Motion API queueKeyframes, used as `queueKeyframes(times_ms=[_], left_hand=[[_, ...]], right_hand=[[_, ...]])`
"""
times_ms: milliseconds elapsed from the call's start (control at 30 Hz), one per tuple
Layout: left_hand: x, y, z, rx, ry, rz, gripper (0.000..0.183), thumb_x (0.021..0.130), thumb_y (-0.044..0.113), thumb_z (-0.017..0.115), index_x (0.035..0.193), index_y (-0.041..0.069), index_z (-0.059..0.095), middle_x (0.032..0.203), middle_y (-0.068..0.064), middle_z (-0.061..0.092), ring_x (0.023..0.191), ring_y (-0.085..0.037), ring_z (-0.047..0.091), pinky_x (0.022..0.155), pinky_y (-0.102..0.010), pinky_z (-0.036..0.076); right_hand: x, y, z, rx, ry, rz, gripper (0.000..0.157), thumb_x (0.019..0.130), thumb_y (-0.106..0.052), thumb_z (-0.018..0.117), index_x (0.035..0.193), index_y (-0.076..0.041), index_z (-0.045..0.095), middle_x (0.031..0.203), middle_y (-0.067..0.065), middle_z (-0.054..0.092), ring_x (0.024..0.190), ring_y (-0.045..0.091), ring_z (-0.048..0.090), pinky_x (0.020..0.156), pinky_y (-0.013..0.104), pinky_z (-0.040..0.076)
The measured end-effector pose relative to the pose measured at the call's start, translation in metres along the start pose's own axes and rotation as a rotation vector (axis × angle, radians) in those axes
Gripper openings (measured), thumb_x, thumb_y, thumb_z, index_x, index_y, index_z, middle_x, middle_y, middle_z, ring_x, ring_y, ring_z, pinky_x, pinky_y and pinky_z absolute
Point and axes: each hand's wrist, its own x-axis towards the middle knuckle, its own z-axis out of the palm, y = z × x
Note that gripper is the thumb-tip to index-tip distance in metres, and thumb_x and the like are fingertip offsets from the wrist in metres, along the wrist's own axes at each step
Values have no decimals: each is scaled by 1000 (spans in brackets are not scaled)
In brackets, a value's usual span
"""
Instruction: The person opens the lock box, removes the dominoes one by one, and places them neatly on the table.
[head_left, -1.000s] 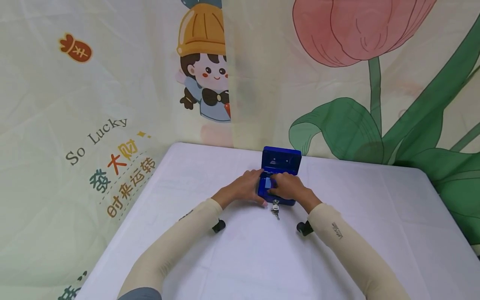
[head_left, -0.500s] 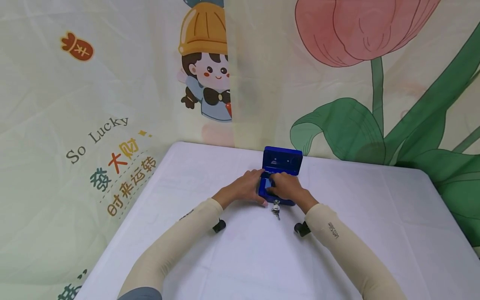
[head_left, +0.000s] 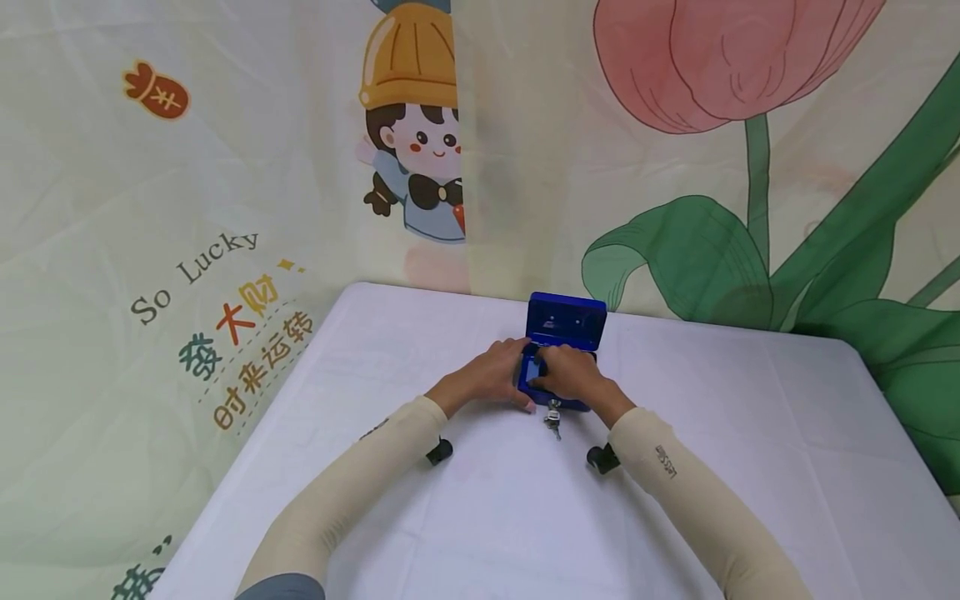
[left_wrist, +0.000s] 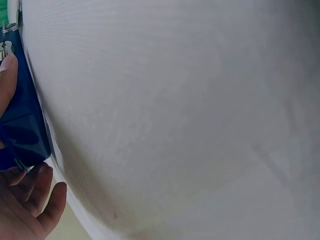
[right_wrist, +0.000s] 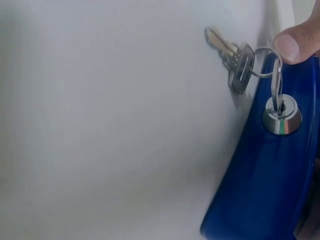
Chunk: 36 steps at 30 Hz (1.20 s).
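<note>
A small blue cash box (head_left: pixel 555 407) stands at the table's far edge, its lid (head_left: pixel 566 321) raised. My left hand (head_left: pixel 497 373) grips its left end, the thumb (left_wrist: pixel 7 82) along the front and the other fingers bent around the corner. A keyring (right_wrist: pixel 266 62) hangs from the key in the front lock (right_wrist: pixel 282 115), with a second key (right_wrist: pixel 235 60) dangling, close by my left thumb. My right hand (head_left: pixel 572 373) reaches into the box with bent fingers, by a light-blue piece (head_left: pixel 533 372). I cannot tell whether it pinches this; its fingertips are hidden.
A white cloth covers the table (head_left: pixel 495 517). Behind it hangs a printed curtain (head_left: pixel 517 167), which the raised lid nearly reaches. Small black wrist cameras (head_left: pixel 440 451) sit under both forearms.
My right hand and forearm have shifted slightly left inside the box, and the light-blue piece shows a little differently beside the thumb. My left hand keeps its hold on the box.
</note>
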Motion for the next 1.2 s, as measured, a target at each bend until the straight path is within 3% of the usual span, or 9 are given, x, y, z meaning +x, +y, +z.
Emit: queueKeyframes(times_ms=[700,1200], left_hand=[[3,-3,3,-7,7,5,121,70,57,87,158,4,23,153,-17,41,137,-34,41,114,-48,40],[1,-1,2,-23,13,4,121,69,52,89,157,1,25,156,-17,40,141,-35,39,116,-45,37]], right_hand=[[3,-4,-1,-2,-24,-34,52,87,-31,80,128,-4,65,121,15,71,109,32,69,95,48,56],[9,-12,-5,-15,-94,2,40,87,-30,80,117,-5,70,101,8,73,86,22,63,88,42,58]])
